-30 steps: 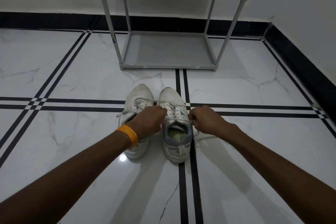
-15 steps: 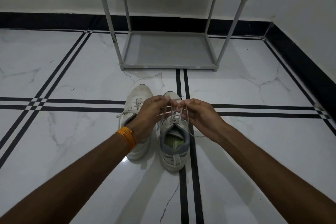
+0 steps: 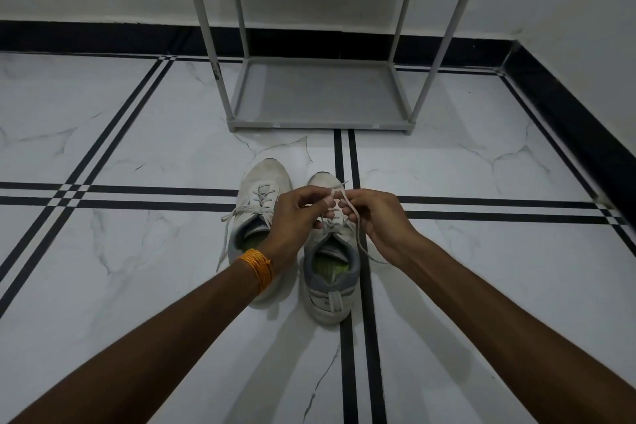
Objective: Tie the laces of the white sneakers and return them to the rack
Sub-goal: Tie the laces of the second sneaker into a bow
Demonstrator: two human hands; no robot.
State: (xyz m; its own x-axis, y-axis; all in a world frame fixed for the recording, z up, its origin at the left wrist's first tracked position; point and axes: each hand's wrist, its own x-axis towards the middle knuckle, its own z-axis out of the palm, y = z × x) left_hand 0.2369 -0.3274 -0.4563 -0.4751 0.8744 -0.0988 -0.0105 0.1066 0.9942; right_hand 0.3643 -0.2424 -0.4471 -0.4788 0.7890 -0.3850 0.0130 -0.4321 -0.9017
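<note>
I am pinching the laces (image 3: 339,198) of the right-hand sneaker (image 3: 329,251) just below the middle of the frame, my left hand (image 3: 296,217) and right hand (image 3: 375,217) closing on them from either side, fingertips almost touching over the tongue. One strand is trailing down past my right wrist. The shoe's long axis is running straight away from me, toe toward the rack (image 3: 320,93) at upper centre. The other sneaker (image 3: 258,213), just left of it, is lying untied, closer to my left hand, its lace spilling left.

White sneakers (image 3: 328,272), grey collars; orange wrist thread (image 3: 257,268); grey rack (image 3: 320,93); white marble floor (image 3: 137,251) w/ black stripes.
</note>
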